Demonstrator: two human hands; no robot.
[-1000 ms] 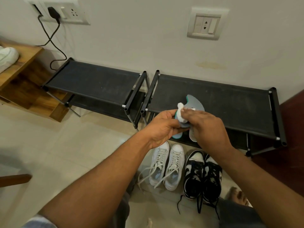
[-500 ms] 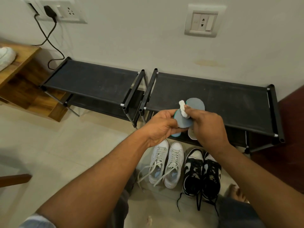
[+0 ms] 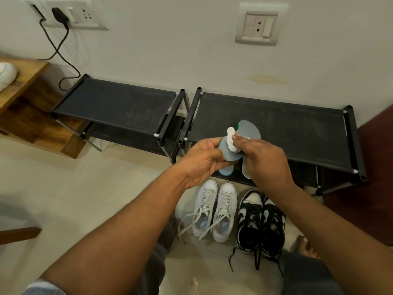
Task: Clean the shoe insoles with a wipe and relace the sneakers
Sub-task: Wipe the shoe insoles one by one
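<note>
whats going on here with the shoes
A person is cleaning a shoe insert. Their left grip holds a grey, teal-edged insole in front of the black shoe rack, while the right grip presses a white wipe against it. White sneakers and black-and-white sneakers sit on the floor below, laces loose.

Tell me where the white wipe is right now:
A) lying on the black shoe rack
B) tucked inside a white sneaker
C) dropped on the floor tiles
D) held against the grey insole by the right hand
D: the right hand pinches the wipe and holds it against the grey insole, which the left hand grips in the air in front of the rack.
</note>
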